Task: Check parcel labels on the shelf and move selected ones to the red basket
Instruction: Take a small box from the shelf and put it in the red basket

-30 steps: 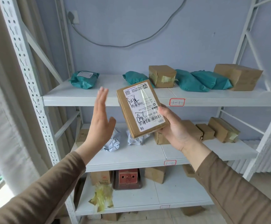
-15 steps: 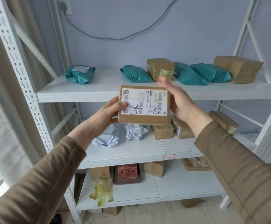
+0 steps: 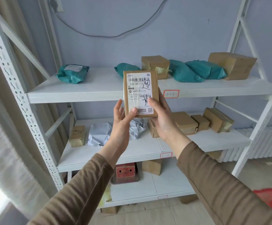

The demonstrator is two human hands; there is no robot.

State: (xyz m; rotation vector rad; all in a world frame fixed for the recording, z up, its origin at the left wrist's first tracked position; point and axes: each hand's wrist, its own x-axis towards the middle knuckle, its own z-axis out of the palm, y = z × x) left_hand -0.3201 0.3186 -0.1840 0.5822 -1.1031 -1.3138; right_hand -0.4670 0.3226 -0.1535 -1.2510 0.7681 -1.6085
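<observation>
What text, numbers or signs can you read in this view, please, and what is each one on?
"502 602-12": white label on the held brown parcel.
"602-12": same label, lower down.
"1-1": red-bordered tag on the top shelf edge.
"1-2", probably: tag on the middle shelf edge.
Barcodes, QR codes, fine print, handwriting: unreadable.

Both arms in long brown sleeves of finely ribbed knit fabric, cuffs ending at the wrists; left hand (image 3: 122, 118) and right hand (image 3: 162, 118) bare, no rings, watch or gloves visible.
</observation>
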